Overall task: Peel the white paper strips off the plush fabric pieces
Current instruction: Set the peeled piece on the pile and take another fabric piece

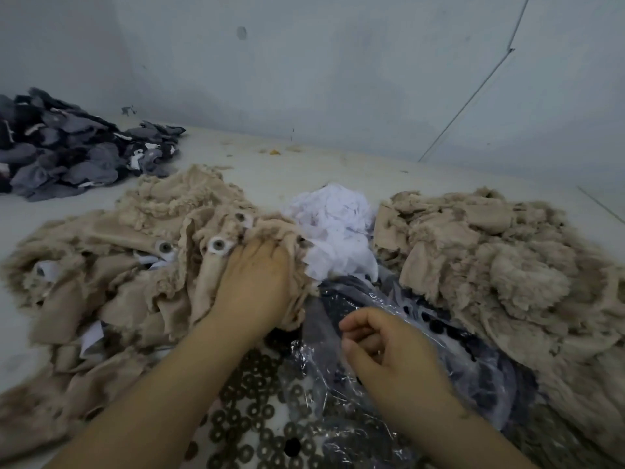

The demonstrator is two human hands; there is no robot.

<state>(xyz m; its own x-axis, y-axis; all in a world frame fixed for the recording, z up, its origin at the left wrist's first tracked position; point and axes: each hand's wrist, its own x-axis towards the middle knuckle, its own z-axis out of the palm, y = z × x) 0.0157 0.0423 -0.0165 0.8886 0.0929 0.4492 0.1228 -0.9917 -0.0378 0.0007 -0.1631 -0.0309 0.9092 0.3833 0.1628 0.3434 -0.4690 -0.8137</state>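
**Beige plush being gripped beside a heap of peeled paper**

Plush fabric pieces (142,265) are being kept in a beige heap at the left of the pale table (304,164), with round toy eyes (218,245) and white paper strips (91,336) showing among them. One fold of this heap is being grasped by the left hand (257,282), its fingers curled down into the fabric. Nothing is being held by the right hand (389,346); its fingers are being kept loosely curled above a clear plastic bag (372,401). Crumpled white paper (334,228) is being piled between the heap and a second beige pile (490,258). Grey fabric scraps (67,147) are being kept far left.
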